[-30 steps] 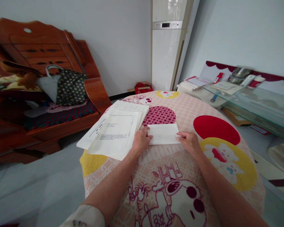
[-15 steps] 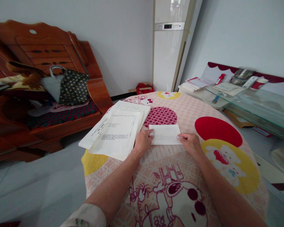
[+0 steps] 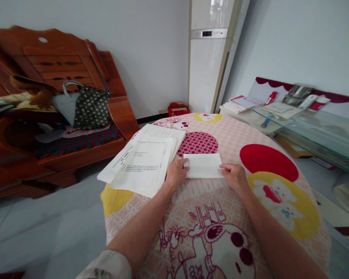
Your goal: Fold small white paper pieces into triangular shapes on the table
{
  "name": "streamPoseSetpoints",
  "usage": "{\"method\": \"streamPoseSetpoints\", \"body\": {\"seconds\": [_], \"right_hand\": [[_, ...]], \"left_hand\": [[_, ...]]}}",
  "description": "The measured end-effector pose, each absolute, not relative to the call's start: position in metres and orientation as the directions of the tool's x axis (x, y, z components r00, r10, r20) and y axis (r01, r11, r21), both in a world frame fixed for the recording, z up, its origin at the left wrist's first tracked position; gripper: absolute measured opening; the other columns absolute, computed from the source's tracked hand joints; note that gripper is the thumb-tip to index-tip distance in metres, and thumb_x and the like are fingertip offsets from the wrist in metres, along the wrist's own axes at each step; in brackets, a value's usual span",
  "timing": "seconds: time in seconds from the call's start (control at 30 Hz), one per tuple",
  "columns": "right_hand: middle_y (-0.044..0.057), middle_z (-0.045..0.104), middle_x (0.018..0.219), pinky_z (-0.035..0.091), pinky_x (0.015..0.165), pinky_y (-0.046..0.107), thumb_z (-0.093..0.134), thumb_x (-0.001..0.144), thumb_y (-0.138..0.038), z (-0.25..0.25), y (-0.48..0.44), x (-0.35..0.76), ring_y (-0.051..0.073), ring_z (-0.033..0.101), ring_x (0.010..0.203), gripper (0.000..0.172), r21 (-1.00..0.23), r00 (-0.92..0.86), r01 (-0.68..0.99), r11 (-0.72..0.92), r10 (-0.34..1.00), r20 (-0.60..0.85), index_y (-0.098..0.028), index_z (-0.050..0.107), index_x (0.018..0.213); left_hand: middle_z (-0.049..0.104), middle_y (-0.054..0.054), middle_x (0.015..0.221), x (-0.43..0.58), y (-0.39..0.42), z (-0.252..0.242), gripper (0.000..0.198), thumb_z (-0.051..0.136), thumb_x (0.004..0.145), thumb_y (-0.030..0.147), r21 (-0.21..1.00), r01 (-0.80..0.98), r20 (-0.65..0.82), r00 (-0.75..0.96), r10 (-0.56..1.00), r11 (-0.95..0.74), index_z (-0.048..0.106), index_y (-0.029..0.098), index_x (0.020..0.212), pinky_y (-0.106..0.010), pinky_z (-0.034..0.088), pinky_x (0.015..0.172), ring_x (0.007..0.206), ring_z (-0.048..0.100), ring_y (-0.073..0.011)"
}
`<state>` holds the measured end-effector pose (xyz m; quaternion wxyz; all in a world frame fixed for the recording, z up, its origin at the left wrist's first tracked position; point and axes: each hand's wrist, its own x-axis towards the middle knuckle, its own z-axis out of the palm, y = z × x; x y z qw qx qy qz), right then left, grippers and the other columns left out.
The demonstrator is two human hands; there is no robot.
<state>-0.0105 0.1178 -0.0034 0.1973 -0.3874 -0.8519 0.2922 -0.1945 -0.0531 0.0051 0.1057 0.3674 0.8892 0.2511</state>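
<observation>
A folded sheet of white paper [image 3: 204, 164] lies on the patterned tablecloth in front of me, faint print showing on its face. At its left edge, my left hand [image 3: 176, 173] is closed with the fingertips gripping the paper. My right hand [image 3: 234, 176] pinches the right edge between thumb and fingers. Just left of my left hand rests a spread stack of printed sheets [image 3: 144, 166], partly overlapping one another.
The round table wears a printed cloth [image 3: 215, 197]. To the left stands a wooden sofa [image 3: 119, 112] with a dark patterned bag [image 3: 93, 106] on it. A glass-topped table [image 3: 331, 126] is at right, near a pile of papers [image 3: 238, 104]. A tall white cabinet-like unit [image 3: 206, 69] stands behind.
Almost nothing differs. Both hands keep the same hold on the folded paper, and the whole view has shifted very slightly.
</observation>
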Motion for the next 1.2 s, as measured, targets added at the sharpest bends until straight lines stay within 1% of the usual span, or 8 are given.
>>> {"method": "streamPoseSetpoints", "body": {"seconds": [0.2, 0.33, 0.57, 0.7, 0.93, 1.03, 1.1, 1.2], "right_hand": [[0.012, 0.080, 0.085, 0.053, 0.071, 0.031, 0.064, 0.075, -0.026, -0.0047, 0.1179, -0.0104, 0.024, 0.072, 0.074, 0.034, -0.662, -0.625, 0.523, 0.538, 0.769, 0.131, -0.011, 0.082, 0.100], [0.011, 0.080, 0.084, 0.053, 0.070, 0.031, 0.064, 0.075, -0.027, -0.0058, 0.1185, -0.0108, 0.024, 0.072, 0.073, 0.035, -0.663, -0.619, 0.530, 0.529, 0.775, 0.124, -0.013, 0.082, 0.102], [0.012, 0.079, 0.083, 0.052, 0.070, 0.032, 0.064, 0.074, -0.026, -0.0076, 0.1190, -0.0123, 0.025, 0.072, 0.075, 0.036, -0.669, -0.603, 0.531, 0.520, 0.787, 0.133, -0.011, 0.081, 0.102], [0.012, 0.079, 0.080, 0.052, 0.069, 0.032, 0.064, 0.073, -0.027, -0.0089, 0.1195, -0.0126, 0.024, 0.071, 0.072, 0.035, -0.666, -0.594, 0.534, 0.521, 0.791, 0.142, -0.012, 0.081, 0.100], [0.010, 0.079, 0.081, 0.051, 0.070, 0.031, 0.063, 0.075, -0.027, -0.0109, 0.1200, -0.0128, 0.023, 0.071, 0.073, 0.033, -0.657, -0.599, 0.528, 0.539, 0.784, 0.162, -0.014, 0.082, 0.098], [0.010, 0.080, 0.082, 0.051, 0.069, 0.030, 0.063, 0.075, -0.027, -0.0112, 0.1203, -0.0130, 0.023, 0.071, 0.073, 0.032, -0.640, -0.604, 0.539, 0.547, 0.781, 0.160, -0.015, 0.082, 0.098], [0.010, 0.080, 0.084, 0.051, 0.070, 0.031, 0.063, 0.076, -0.028, -0.0117, 0.1206, -0.0132, 0.024, 0.072, 0.075, 0.032, -0.627, -0.610, 0.548, 0.553, 0.778, 0.153, -0.015, 0.082, 0.099], [0.010, 0.080, 0.088, 0.052, 0.075, 0.033, 0.062, 0.077, -0.028, -0.0128, 0.1210, -0.0136, 0.025, 0.073, 0.080, 0.032, -0.610, -0.618, 0.563, 0.557, 0.774, 0.137, -0.016, 0.082, 0.099]], "left_hand": [[0.074, -0.007, 0.088, -0.1950, -0.0531, 0.0046, 0.045, 0.064, 0.090, 0.022, 0.529, 0.595, -0.008, -0.709, 0.705, 0.605, 0.066, 0.015, 0.135, -0.031, 0.051, 0.092, 0.087, 0.069, -0.0208], [0.073, -0.007, 0.087, -0.1947, -0.0526, 0.0052, 0.045, 0.063, 0.090, 0.021, 0.534, 0.595, -0.006, -0.708, 0.706, 0.601, 0.066, 0.015, 0.134, -0.032, 0.051, 0.091, 0.087, 0.069, -0.0208], [0.073, -0.007, 0.087, -0.1956, -0.0530, 0.0050, 0.045, 0.064, 0.090, 0.022, 0.525, 0.597, -0.005, -0.710, 0.704, 0.606, 0.066, 0.014, 0.134, -0.032, 0.051, 0.092, 0.087, 0.068, -0.0210], [0.073, -0.007, 0.088, -0.1963, -0.0537, 0.0046, 0.045, 0.065, 0.090, 0.023, 0.523, 0.603, 0.000, -0.707, 0.707, 0.602, 0.066, 0.015, 0.134, -0.032, 0.051, 0.092, 0.088, 0.068, -0.0211], [0.074, -0.006, 0.088, -0.1952, -0.0527, 0.0063, 0.045, 0.064, 0.090, 0.022, 0.524, 0.602, -0.001, -0.707, 0.707, 0.602, 0.065, 0.014, 0.135, -0.030, 0.050, 0.093, 0.089, 0.069, -0.0204], [0.074, -0.007, 0.091, -0.1942, -0.0522, 0.0070, 0.044, 0.063, 0.091, 0.023, 0.493, 0.623, -0.004, -0.696, 0.718, 0.607, 0.065, 0.014, 0.134, -0.030, 0.050, 0.095, 0.093, 0.069, -0.0214], [0.074, -0.009, 0.096, -0.1934, -0.0523, 0.0063, 0.042, 0.062, 0.092, 0.023, 0.456, 0.645, 0.007, -0.691, 0.723, 0.613, 0.066, 0.014, 0.133, -0.032, 0.049, 0.098, 0.098, 0.068, -0.0224], [0.071, -0.013, 0.106, -0.1929, -0.0528, 0.0033, 0.039, 0.061, 0.092, 0.022, 0.399, 0.693, 0.074, -0.678, 0.732, 0.601, 0.067, 0.012, 0.129, -0.035, 0.048, 0.102, 0.107, 0.065, -0.0252]]}}
